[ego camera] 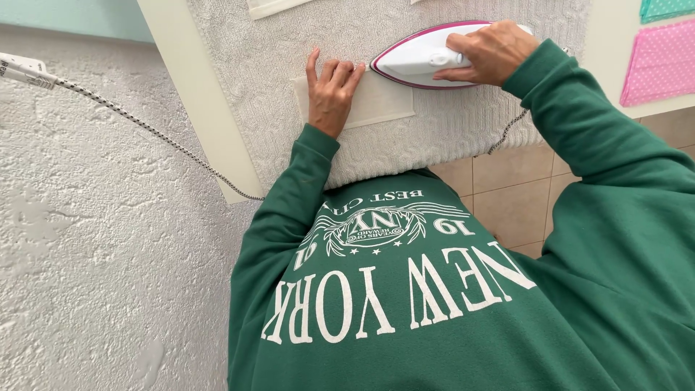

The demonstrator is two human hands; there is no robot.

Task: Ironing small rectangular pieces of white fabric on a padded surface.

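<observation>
Right hand (491,52) is gripping the top of a white iron with magenta trim (420,59), fingers wrapped closed over the handle, thumb side toward the person. The iron is sitting sole-down on a white towel (449,123), its pointed nose facing the left hand and touching, or just about touching, its fingertips. Left hand (331,90) is lying flat, fingers extended and slightly spread, palm down, holding nothing in a grip, just pressing on a small pale rectangular fabric piece (384,101). That piece is lying flat on the towel, between the left hand and the iron's nose, with part of it under the hand. The towel is covering a cream table top (192,87), hanging over the near edge. A braided black-and-white cord (145,127) is running from a plug at the far left across the textured white wall, to the table edge; another stretch is showing below the right forearm. A pink dotted fabric piece (662,61) and a teal dotted one (666,9) are lying on the table at the far right, well apart from both hands. Both sleeves are green sweatshirt (434,326). Tan floor tiles (507,195) are showing under the table edge.
</observation>
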